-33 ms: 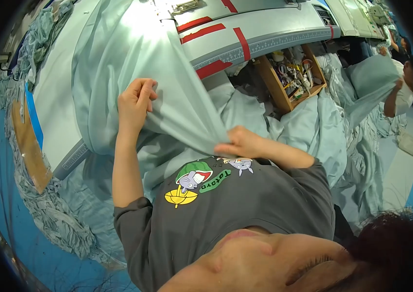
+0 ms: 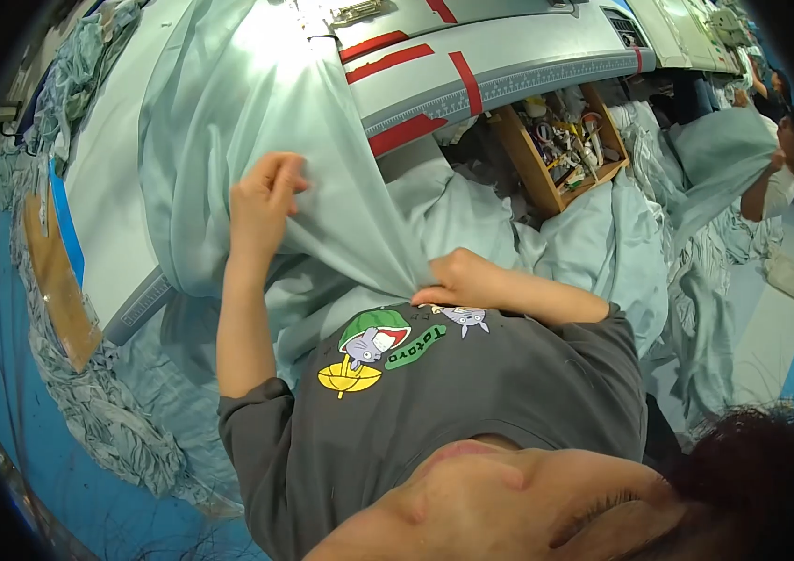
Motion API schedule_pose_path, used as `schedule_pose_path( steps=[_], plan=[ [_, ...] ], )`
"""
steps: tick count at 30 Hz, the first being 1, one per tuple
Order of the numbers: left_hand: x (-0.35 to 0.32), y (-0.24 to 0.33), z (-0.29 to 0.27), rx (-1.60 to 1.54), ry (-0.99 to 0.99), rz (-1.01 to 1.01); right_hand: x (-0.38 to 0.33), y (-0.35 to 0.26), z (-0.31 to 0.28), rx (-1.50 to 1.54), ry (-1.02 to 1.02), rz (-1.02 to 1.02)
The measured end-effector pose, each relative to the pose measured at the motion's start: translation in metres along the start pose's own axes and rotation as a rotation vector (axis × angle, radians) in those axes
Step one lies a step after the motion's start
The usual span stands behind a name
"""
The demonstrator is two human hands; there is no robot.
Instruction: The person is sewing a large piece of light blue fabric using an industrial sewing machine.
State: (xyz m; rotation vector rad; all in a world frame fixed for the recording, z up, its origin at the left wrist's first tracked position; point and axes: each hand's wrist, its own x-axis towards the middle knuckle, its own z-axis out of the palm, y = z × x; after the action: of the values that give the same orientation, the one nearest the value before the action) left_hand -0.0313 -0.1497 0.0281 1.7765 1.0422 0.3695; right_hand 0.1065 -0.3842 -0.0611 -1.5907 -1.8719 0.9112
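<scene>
A large pale green cloth (image 2: 341, 187) hangs in folds from the sewing table toward my lap, one edge stretched taut on a slant. My right hand (image 2: 460, 278) pinches that edge at its lower end, close to my shirt. Farther up and to the left, my left hand (image 2: 266, 196) is over the cloth with its fingers curled in. Its fingertips are slightly blurred, and whether cloth is between them is hidden. The cloth's upper part is washed out by a bright lamp near the sewing machine's metal parts (image 2: 357, 11).
Along the table's front edge runs a grey ruler strip (image 2: 556, 70) with red tape (image 2: 465, 82) on it. An open wooden drawer (image 2: 520, 154) full of small tools juts out on the right. More cloth (image 2: 593, 234) is heaped below it. At far right, a co-worker (image 2: 771, 187) handles similar cloth.
My right hand has shifted slightly down, and the taut cloth edge has swung a little left with it. My left hand has moved slightly. The co-worker's cloth has shifted to the right.
</scene>
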Motion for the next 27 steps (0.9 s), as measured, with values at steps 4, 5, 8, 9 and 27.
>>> schedule_pose_path(
  steps=[4,5,8,9,27],
  plan=[
    [-0.031,-0.013,0.041,-0.124,-0.265,-0.023,-0.018,-0.003,0.024,-0.298,-0.066,0.003],
    [-0.04,-0.021,0.059,-0.113,-0.324,-0.031,-0.017,-0.004,0.019,-0.336,-0.112,-0.067],
    [-0.062,-0.045,0.088,-0.121,-0.432,0.035,-0.007,-0.01,-0.016,-0.368,-0.094,-0.155],
    [-0.067,-0.051,0.092,-0.049,-0.484,-0.026,-0.005,-0.012,-0.034,-0.363,-0.084,-0.135],
    [0.007,-0.024,0.033,0.227,0.095,0.578,0.014,-0.029,-0.043,0.17,-0.382,0.31]
  ],
)
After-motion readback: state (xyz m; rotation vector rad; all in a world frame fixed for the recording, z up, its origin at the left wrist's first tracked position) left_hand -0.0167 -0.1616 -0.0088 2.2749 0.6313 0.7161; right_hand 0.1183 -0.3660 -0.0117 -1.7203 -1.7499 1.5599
